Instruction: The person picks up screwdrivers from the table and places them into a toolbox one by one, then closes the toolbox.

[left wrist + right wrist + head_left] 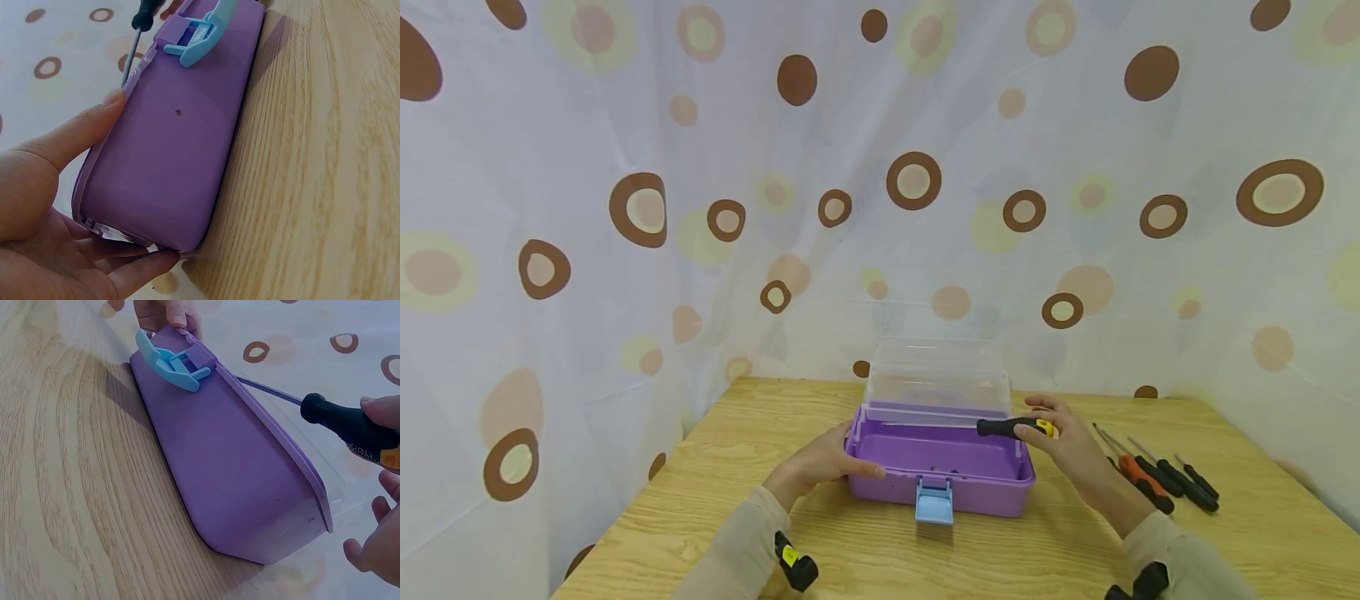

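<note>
A purple plastic toolbox (940,492) stands on the table with its clear lid (940,367) raised at the back. Its light blue latch (934,504) hangs down at the front. My left hand (820,462) holds the box's left end, the thumb over the front rim and the other fingers around the corner. Above the right part of the box, my right hand (1067,442) holds a screwdriver by its black and yellow handle (1000,427). The metal shaft (269,390) points left over the box's opening; the left wrist view hides its tip behind the rim.
Several screwdrivers lie on the wooden table (850,550) to the right of my right hand, one with an orange handle (1131,468), others with black handles (1198,492). A dotted curtain (955,250) hangs behind the table and along its left side.
</note>
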{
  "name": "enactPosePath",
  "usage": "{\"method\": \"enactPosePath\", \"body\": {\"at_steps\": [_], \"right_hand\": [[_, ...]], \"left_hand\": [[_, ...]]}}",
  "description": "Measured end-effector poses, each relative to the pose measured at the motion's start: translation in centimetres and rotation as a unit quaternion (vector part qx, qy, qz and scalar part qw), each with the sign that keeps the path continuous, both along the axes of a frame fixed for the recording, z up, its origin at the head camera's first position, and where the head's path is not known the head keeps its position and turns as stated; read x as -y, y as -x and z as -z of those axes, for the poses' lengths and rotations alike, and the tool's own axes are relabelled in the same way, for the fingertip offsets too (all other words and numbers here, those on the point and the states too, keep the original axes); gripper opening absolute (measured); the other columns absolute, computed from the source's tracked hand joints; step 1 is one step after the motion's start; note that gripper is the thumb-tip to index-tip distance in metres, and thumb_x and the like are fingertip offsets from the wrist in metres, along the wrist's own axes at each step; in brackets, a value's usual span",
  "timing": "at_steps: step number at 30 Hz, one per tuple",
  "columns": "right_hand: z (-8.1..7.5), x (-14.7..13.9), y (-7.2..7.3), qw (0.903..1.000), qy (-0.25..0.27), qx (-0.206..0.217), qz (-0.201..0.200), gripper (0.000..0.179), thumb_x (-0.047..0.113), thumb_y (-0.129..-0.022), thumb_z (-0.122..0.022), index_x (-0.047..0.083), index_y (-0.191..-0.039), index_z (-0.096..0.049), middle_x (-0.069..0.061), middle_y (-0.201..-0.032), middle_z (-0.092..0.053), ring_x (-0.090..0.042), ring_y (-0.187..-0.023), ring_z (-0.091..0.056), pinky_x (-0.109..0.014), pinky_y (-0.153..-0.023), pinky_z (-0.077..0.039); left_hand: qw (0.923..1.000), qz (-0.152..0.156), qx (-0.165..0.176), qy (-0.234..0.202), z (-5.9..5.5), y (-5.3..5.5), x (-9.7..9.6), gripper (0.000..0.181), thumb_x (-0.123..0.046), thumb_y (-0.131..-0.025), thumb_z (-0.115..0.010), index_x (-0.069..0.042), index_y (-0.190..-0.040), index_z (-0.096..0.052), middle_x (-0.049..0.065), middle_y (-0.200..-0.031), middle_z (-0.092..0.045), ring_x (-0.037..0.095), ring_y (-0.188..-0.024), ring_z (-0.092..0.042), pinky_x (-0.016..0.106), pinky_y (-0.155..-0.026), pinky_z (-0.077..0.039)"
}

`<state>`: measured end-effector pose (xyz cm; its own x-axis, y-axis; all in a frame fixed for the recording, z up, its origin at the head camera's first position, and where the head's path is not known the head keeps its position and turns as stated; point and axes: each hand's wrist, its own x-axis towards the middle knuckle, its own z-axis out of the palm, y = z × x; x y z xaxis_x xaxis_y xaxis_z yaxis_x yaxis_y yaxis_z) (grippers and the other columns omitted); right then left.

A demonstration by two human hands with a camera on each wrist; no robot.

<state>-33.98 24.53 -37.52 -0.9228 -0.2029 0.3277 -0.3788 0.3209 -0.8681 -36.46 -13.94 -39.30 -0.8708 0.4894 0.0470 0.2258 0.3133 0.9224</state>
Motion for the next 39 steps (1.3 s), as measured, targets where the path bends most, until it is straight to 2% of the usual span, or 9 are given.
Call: {"method": "enactPosePath", "body": {"at_steps": [5,11,17,18,23,25,33,39], "right_hand": [[0.2,0.9,0.5,0.9992,-0.035,-0.008,0.014,0.053,0.027,-0.100,-0.072,-0.015,-0.130,-0.060,-0.020,-0.160,-0.027,-0.045,-0.146,-0.024,-0.071,-0.112,-0.021],[0.5,1.8,0.6,0.9996,-0.025,-0.012,-0.008,0.038,0.018,-0.098,-0.074,-0.012,-0.119,-0.066,-0.021,-0.160,-0.025,-0.047,-0.149,-0.015,-0.073,-0.112,-0.018],[0.8,2.4,0.5,0.9994,-0.028,-0.008,-0.017,0.052,0.020,-0.097,-0.075,-0.008,-0.134,-0.051,-0.021,-0.161,-0.027,-0.046,-0.148,-0.017,-0.071,-0.113,-0.019],[0.8,2.5,0.5,0.9993,-0.033,-0.007,-0.016,0.052,0.021,-0.097,-0.075,-0.007,-0.134,-0.052,-0.020,-0.161,-0.027,-0.046,-0.148,-0.018,-0.071,-0.113,-0.019],[0.9,2.5,0.6,0.9977,-0.060,-0.023,-0.021,0.031,0.023,-0.096,-0.077,-0.002,-0.114,-0.072,-0.017,-0.164,-0.023,-0.047,-0.149,-0.015,-0.075,-0.111,-0.017],[1.0,2.5,0.7,0.9970,-0.066,-0.033,-0.025,0.027,0.023,-0.095,-0.077,0.001,-0.112,-0.075,-0.018,-0.164,-0.023,-0.048,-0.148,-0.015,-0.076,-0.110,-0.017],[0.8,2.3,0.7,0.9981,-0.040,-0.047,-0.001,0.032,0.017,-0.099,-0.072,-0.003,-0.124,-0.069,-0.019,-0.163,-0.021,-0.050,-0.148,-0.015,-0.079,-0.108,-0.018],[0.1,2.0,0.5,0.9979,-0.034,-0.052,0.019,0.036,0.016,-0.100,-0.070,-0.006,-0.128,-0.066,-0.019,-0.163,-0.023,-0.050,-0.148,-0.014,-0.079,-0.107,-0.020]], "left_hand": [[1.0000,-0.001,-0.002,0.001,0.0,0.0,0.0,0.100,-0.026,-0.083,-0.088,-0.008,-0.161,-0.029,0.018,-0.148,-0.052,0.035,-0.131,-0.052,0.055,-0.115,-0.034],[1.0000,0.000,-0.003,0.002,0.0,0.0,0.0,0.100,-0.027,-0.083,-0.088,-0.009,-0.162,-0.029,0.018,-0.150,-0.050,0.037,-0.134,-0.049,0.055,-0.116,-0.033],[1.0000,-0.005,0.001,0.004,0.0,0.0,0.0,0.101,-0.027,-0.083,-0.088,-0.009,-0.162,-0.027,0.019,-0.151,-0.049,0.038,-0.134,-0.049,0.055,-0.116,-0.033],[1.0000,-0.005,0.000,0.004,0.0,0.0,0.0,0.102,-0.026,-0.083,-0.088,-0.009,-0.162,-0.027,0.019,-0.151,-0.048,0.038,-0.134,-0.049,0.056,-0.116,-0.032],[1.0000,-0.003,-0.004,0.004,0.1,0.1,0.0,0.100,-0.027,-0.083,-0.088,-0.009,-0.162,-0.028,0.017,-0.150,-0.050,0.036,-0.133,-0.050,0.055,-0.115,-0.033],[1.0000,0.000,-0.004,0.002,0.1,0.1,0.0,0.100,-0.027,-0.083,-0.088,-0.009,-0.161,-0.029,0.017,-0.150,-0.050,0.036,-0.133,-0.050,0.055,-0.115,-0.033],[1.0000,0.007,-0.004,0.002,0.1,0.2,-0.1,0.099,-0.028,-0.084,-0.088,-0.010,-0.161,-0.029,0.017,-0.150,-0.050,0.034,-0.132,-0.050,0.055,-0.116,-0.032],[1.0000,-0.003,-0.003,0.009,0.0,0.0,-0.1,0.101,-0.028,-0.083,-0.088,-0.008,-0.162,-0.028,0.020,-0.150,-0.049,0.035,-0.131,-0.051,0.055,-0.116,-0.033]]}}
